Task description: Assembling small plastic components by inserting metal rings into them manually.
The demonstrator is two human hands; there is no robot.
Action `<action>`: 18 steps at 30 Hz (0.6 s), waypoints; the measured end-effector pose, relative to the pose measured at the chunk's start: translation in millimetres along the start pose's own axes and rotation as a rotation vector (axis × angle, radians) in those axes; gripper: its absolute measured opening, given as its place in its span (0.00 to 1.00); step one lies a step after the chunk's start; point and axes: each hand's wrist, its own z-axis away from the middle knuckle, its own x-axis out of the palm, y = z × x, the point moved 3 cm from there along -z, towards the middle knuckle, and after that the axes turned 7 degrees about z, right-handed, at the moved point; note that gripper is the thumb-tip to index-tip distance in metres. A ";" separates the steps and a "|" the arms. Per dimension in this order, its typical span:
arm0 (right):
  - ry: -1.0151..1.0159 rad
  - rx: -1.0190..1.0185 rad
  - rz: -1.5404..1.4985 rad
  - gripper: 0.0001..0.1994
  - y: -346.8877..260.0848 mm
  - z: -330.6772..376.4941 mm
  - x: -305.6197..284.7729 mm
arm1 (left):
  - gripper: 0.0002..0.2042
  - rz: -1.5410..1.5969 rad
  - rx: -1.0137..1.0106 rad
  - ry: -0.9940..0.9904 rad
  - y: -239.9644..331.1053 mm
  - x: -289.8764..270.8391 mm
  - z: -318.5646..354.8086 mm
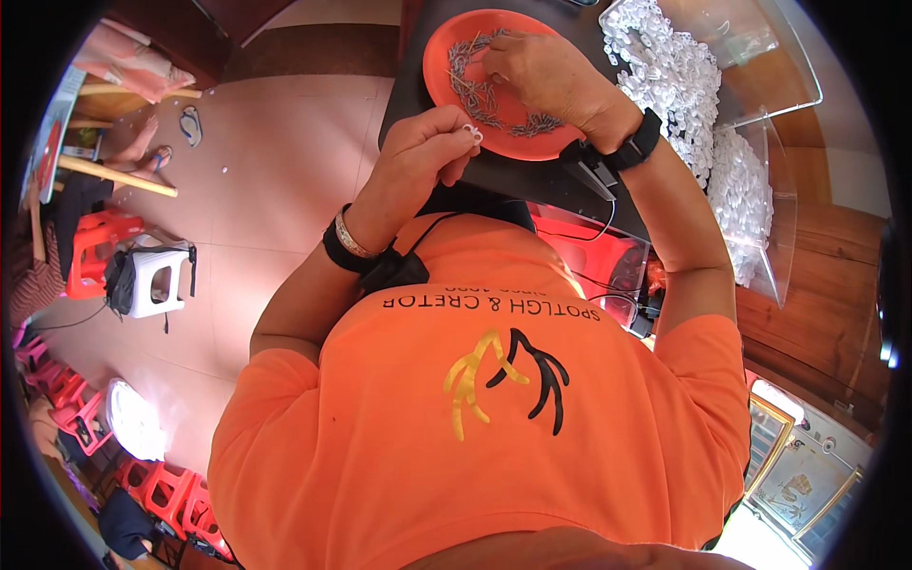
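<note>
The left hand [418, 152] sits just above the middle of the view, its fingers curled together and its fingertips pinched on a small white piece [472, 132], which is held right at the lower left rim of an orange plate [439, 71]. The plate lies toward 12 o'clock on a dark desk [404, 90] and carries a loose scatter of thin metal pins [472, 93]. The right hand [543, 71] rests on the plate at its 3 o'clock side, fingers bent down among the pins; whether they grip a pin cannot be told, since the fingertips are hidden. A black band [638, 144] circles the right wrist, and a black strap with a pale bracelet [344, 240] circles the left. Toward 1 o'clock, clear trays [793, 66] hold heaps of small white pieces [665, 71]. At 9 o'clock, on the tiled floor [275, 161], stand a white stool [157, 277] and red stools [90, 249], well apart from the hands.
</note>
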 end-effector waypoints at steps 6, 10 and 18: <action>0.047 0.120 0.002 0.06 5.2 6.9 3.5 | 0.10 -0.042 -0.017 -0.018 4.2 4.4 -4.4; 0.023 0.537 -0.597 0.07 11.2 23.1 -34.6 | 0.10 -0.076 0.026 -0.023 9.3 9.0 -8.3; 0.338 0.614 -1.329 0.07 -21.1 69.0 -34.5 | 0.09 -0.075 0.142 -0.020 13.7 32.5 -21.7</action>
